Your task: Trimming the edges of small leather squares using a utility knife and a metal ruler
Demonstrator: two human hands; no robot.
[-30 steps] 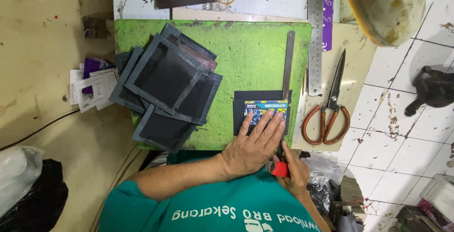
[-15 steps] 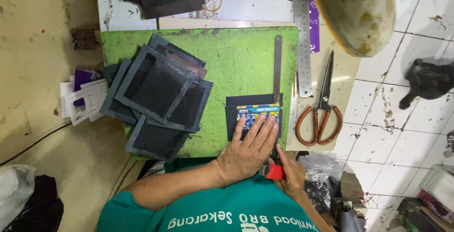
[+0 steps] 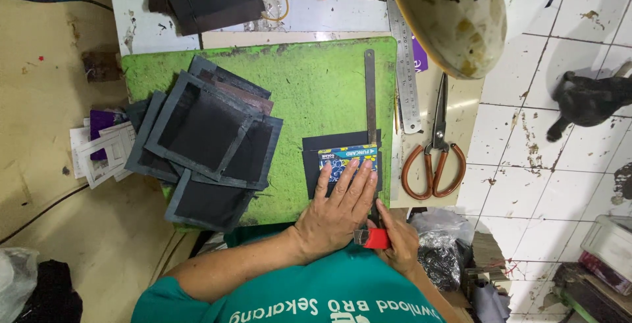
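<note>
Head view, one moment. The left hand [image 3: 339, 214] is laid flat, fingers spread and extended, pressing down on a blue patterned card [image 3: 349, 160]; nothing is gripped by it. The card is seen on a black square sheet [image 3: 315, 161], which lies on the green cutting mat [image 3: 309, 86] toward the mat's 5 o'clock corner.

The right hand [image 3: 398, 244] is found at 4 o'clock of the left hand, fingers curled closed around a red-handled cutter [image 3: 374, 238]; the blade tip is hidden behind the left hand. A narrow metal straightedge [image 3: 370, 89] is set along the right edge of the black sheet, running toward 12 o'clock.

A pile of dark frame-shaped pieces [image 3: 207, 138] is recorded at 9 o'clock of the card, well apart from it, overhanging the mat's left edge. A steel ruler [image 3: 403, 66] lies just off the mat at 1 o'clock, and orange-handled scissors [image 3: 434, 155] at 3 o'clock of the card. White paper templates [image 3: 105, 155] are noted beyond the pile, at 9 o'clock.
</note>
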